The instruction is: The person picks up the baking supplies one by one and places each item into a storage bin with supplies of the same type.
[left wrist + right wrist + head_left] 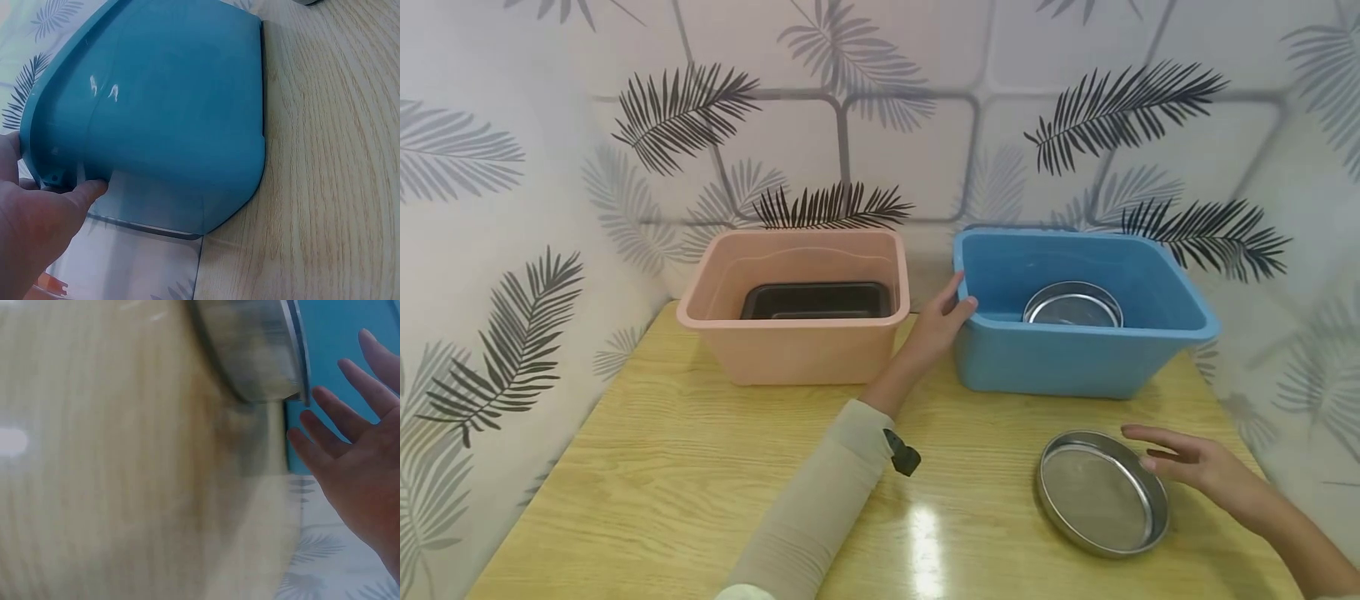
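My left hand (936,327) grips the left end of the blue plastic tub (1047,360) at its rim. In the left wrist view the thumb presses on the tub's outer wall (162,94). To the right, a round metal cake pan (1097,498) sits at the front right of the table, in front of the tub. Just beside the pan's right edge is my right hand (1213,477), fingers spread and holding nothing. A second round metal pan (1072,310) leans inside the blue tub, its lower part hidden by the front wall.
Left of the blue tub stands a pink tub (805,354) with a black baking tray (820,298) in it. Both tubs stand at the back of the wooden table (700,475), close to a leaf-patterned wall (895,150). A gap separates them.
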`<control>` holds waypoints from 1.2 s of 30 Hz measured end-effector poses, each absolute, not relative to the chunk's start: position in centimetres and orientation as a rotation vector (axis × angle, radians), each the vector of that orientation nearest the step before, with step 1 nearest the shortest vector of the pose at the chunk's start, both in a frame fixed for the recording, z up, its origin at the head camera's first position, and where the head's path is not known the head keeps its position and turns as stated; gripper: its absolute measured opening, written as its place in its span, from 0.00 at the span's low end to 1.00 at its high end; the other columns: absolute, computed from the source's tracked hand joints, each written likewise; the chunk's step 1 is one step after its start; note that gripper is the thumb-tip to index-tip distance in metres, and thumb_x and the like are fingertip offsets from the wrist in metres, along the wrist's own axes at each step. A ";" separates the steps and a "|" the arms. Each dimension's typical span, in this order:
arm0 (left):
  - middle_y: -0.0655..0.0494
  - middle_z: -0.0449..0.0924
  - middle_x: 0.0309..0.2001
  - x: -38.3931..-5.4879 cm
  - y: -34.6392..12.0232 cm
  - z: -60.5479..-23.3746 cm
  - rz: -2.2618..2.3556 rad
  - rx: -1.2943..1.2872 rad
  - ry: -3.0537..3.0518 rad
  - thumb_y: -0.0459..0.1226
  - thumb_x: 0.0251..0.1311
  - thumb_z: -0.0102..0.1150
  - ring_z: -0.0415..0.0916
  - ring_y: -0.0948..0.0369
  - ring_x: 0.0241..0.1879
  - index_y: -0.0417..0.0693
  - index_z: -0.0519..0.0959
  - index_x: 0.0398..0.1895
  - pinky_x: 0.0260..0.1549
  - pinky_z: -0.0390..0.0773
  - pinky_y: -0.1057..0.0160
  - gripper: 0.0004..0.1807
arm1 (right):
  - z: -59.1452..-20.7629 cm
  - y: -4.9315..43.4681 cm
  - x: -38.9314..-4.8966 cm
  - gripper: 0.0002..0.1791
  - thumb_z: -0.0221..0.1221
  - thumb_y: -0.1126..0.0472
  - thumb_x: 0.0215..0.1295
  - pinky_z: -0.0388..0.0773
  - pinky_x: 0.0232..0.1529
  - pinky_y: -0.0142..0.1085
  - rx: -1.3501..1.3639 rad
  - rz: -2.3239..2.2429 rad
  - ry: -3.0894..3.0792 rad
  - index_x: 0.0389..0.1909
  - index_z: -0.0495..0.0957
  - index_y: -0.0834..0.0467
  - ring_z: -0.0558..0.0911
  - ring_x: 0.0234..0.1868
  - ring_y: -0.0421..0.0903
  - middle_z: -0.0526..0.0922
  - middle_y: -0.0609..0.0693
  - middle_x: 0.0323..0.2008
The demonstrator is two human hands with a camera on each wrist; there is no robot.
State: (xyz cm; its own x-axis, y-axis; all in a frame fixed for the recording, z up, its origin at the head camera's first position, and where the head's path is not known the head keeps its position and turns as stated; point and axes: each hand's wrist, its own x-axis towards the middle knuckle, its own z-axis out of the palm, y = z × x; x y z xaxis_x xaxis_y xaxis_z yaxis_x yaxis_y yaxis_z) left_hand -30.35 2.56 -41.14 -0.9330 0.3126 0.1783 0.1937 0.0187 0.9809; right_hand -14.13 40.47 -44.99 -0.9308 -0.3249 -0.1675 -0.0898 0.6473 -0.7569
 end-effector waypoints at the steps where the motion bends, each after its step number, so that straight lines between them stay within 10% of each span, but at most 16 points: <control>1: 0.61 0.51 0.81 -30.3 2.5 -41.1 2.073 0.542 2.172 0.48 0.76 0.51 0.53 0.60 0.78 0.55 0.52 0.81 0.73 0.62 0.57 0.35 | -45.4 40.5 -14.0 0.26 0.53 0.55 0.77 0.78 0.47 0.27 -0.327 -1.176 2.559 0.74 0.67 0.51 0.66 0.59 0.16 0.69 0.27 0.66; 10: 0.62 0.50 0.81 -30.5 2.6 -41.4 2.082 0.568 2.159 0.47 0.77 0.49 0.52 0.60 0.78 0.56 0.52 0.81 0.74 0.61 0.57 0.35 | -47.6 40.0 -13.7 0.25 0.55 0.56 0.76 0.76 0.48 0.25 -0.299 -1.225 2.495 0.70 0.71 0.57 0.65 0.56 0.14 0.68 0.63 0.71; 20: 0.60 0.51 0.80 -30.5 2.7 -41.5 2.087 0.555 2.183 0.48 0.76 0.51 0.53 0.60 0.78 0.55 0.53 0.81 0.74 0.62 0.58 0.35 | -48.0 39.7 -13.7 0.27 0.57 0.53 0.75 0.73 0.48 0.22 -0.264 -1.150 2.558 0.71 0.71 0.55 0.60 0.55 0.11 0.66 0.65 0.72; 28: 0.61 0.52 0.80 -30.6 2.7 -41.4 2.078 0.540 2.195 0.48 0.76 0.51 0.55 0.61 0.77 0.56 0.53 0.81 0.73 0.63 0.57 0.35 | -46.6 39.4 -13.5 0.28 0.51 0.53 0.78 0.80 0.53 0.44 -0.284 -1.081 2.597 0.75 0.65 0.57 0.64 0.70 0.71 0.64 0.67 0.73; 33: 0.60 0.52 0.80 -30.6 2.8 -41.5 2.080 0.541 2.194 0.47 0.76 0.50 0.55 0.60 0.77 0.57 0.53 0.81 0.72 0.64 0.56 0.35 | -46.1 40.1 -13.6 0.25 0.50 0.53 0.79 0.75 0.49 0.24 -0.334 -1.063 2.679 0.73 0.68 0.52 0.66 0.64 0.23 0.70 0.40 0.69; 36: 0.60 0.52 0.80 -30.5 2.7 -41.4 2.083 0.534 2.191 0.48 0.76 0.50 0.54 0.60 0.78 0.57 0.53 0.81 0.72 0.64 0.56 0.35 | -46.2 40.5 -13.5 0.24 0.51 0.55 0.79 0.71 0.50 0.19 -0.363 -1.148 2.675 0.71 0.71 0.54 0.61 0.58 0.11 0.69 0.22 0.62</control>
State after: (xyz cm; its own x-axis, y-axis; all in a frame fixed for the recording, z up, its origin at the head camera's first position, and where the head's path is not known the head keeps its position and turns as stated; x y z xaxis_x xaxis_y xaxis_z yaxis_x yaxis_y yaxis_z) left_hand -30.50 2.73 -41.39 -0.9370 0.2967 0.1846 0.1993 0.0198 0.9797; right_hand -13.55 40.47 -46.22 -0.9481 -0.3041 -0.0927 -0.1422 0.6665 -0.7318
